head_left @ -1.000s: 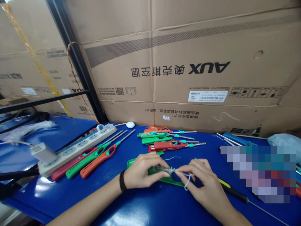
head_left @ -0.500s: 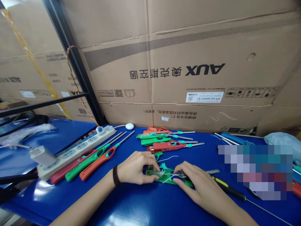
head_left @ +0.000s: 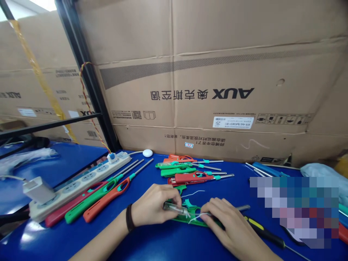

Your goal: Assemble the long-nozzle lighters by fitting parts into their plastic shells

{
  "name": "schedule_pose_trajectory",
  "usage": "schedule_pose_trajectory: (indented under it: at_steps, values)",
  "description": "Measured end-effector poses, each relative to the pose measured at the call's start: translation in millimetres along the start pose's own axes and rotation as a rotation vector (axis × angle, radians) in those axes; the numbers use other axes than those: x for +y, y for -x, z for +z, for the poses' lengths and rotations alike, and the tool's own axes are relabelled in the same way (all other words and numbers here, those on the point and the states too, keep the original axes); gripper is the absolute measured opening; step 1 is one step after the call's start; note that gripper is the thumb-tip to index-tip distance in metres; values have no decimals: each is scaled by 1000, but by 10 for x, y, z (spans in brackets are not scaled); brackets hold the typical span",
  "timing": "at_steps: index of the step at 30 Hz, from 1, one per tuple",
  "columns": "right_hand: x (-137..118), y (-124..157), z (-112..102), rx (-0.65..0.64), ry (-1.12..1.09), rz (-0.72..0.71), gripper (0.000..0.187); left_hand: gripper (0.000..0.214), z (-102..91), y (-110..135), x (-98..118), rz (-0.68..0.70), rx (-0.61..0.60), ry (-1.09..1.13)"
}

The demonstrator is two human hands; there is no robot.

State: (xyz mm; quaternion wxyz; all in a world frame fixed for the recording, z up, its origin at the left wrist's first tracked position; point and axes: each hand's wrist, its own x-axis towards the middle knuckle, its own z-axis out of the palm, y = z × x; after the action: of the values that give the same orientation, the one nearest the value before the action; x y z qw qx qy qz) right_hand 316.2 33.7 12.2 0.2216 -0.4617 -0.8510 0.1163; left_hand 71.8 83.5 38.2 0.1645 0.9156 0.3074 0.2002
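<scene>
An opened green lighter shell (head_left: 190,217) lies flat on the blue table (head_left: 163,243) in front of me. My left hand (head_left: 153,204) is closed on a small clear tube (head_left: 174,207) and holds it over the shell's left part. My right hand (head_left: 225,221) rests on the shell's right end, fingers pinched on a thin white wire (head_left: 195,216) that runs from the tube. A metal nozzle rod (head_left: 243,207) sticks out to the right from under my right hand.
Several assembled long lighters, red and green, lie in a pile (head_left: 190,170) behind my hands and in a row (head_left: 92,199) at left beside a white power strip (head_left: 78,181). A black-and-yellow screwdriver (head_left: 268,233) lies at right. Big cardboard boxes (head_left: 217,90) wall off the back.
Both hands have lowered the tube and wire from just above the table down into the green shell. My right hand has let the wire loop go flat.
</scene>
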Motion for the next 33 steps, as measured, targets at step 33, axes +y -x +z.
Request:
schedule_pose_trajectory:
  at_steps: [33]
  values:
    - [-7,1,98,45,20,-74,15,16,-42,-2,46,1,-159,-52]
